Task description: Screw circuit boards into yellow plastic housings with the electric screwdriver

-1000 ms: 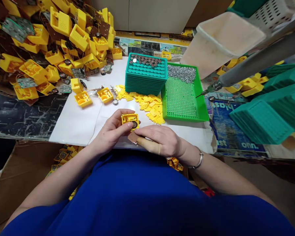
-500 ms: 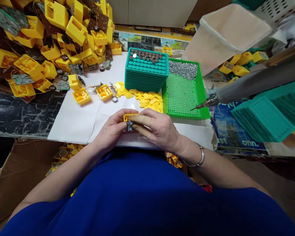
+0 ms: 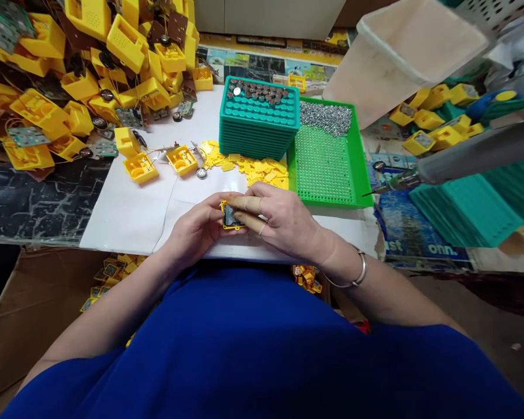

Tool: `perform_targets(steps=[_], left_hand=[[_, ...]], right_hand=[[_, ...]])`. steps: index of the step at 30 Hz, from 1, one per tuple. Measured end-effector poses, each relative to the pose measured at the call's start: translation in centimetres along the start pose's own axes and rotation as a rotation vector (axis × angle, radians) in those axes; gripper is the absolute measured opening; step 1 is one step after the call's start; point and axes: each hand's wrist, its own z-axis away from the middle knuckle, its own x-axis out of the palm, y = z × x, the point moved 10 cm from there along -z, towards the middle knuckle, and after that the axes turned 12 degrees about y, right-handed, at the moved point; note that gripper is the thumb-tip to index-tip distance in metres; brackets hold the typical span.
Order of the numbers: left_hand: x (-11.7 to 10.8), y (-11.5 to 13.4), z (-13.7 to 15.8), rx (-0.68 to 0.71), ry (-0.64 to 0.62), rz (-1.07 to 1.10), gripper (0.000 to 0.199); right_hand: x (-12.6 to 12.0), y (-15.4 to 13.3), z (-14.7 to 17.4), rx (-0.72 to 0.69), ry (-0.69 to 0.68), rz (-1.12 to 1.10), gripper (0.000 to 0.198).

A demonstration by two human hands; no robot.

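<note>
Near the front edge of the white table sheet, my left hand [image 3: 198, 228] is closed around a small yellow plastic housing [image 3: 231, 227] with a dark circuit board [image 3: 230, 216] lying in it. My right hand [image 3: 283, 221], with tan finger covers on two fingers, presses those fingertips onto the board. Past the hands lie a pile of small yellow plastic pieces [image 3: 262, 171] and two open yellow housings, one [image 3: 181, 160] with wires and a round metal disc [image 3: 201, 173] beside it.
A teal tray stack [image 3: 257, 131] holds button cells on top. The green tray [image 3: 364, 174] contains many screws. An electric screwdriver [image 3: 454, 157] hangs at right, near a translucent bin [image 3: 402, 64]. Yellow housings [image 3: 126, 49] heap up at left.
The circuit board, tilted before, now lies flatter in the yellow housing under my right fingertips. The hanging screwdriver has swung to the right, and the view has shifted slightly.
</note>
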Motion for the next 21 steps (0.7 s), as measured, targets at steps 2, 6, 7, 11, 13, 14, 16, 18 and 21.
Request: perform_targets(steps=[2, 6, 7, 11, 13, 14, 16, 18, 21], left_hand=[[0.0, 0.0, 0.0, 0.005, -0.008, -0.018, 0.033], [0.0, 0.0, -0.1, 0.044, -0.024, -0.068, 0.036], [0.0, 0.0, -0.1, 0.057, -0.034, -0.076, 0.036], [-0.2, -0.2, -0.1, 0.103, -0.064, -0.102, 0.034], [-0.5, -0.2, -0.2, 0.151, -0.051, -0.138, 0.034], [-0.7, 0.0, -0.1, 0.178, -0.044, -0.158, 0.034], [-0.8, 0.2, -0.1, 0.223, -0.037, -0.187, 0.036], [-0.7, 0.2, 0.0, 0.229, -0.033, -0.193, 0.037], [-0.5, 0.0, 0.0, 0.177, -0.004, -0.161, 0.037]], right_hand=[[0.2, -0.2, 0.1, -0.013, -0.031, 0.033, 0.03], [0.1, -0.4, 0.0, -0.025, -0.03, 0.053, 0.03], [0.0, -0.4, 0.0, -0.021, -0.012, 0.054, 0.029], [-0.3, 0.1, -0.2, 0.027, 0.095, -0.024, 0.02], [-0.1, 0.7, -0.1, 0.098, 0.139, -0.143, 0.015], [0.2, 1.1, 0.1, 0.143, 0.154, -0.209, 0.014], [0.9, 1.9, 0.4, 0.24, 0.178, -0.325, 0.015], [1.5, 2.4, 0.9, 0.318, 0.197, -0.406, 0.016], [1.6, 2.4, 1.4, 0.339, 0.199, -0.446, 0.016]])
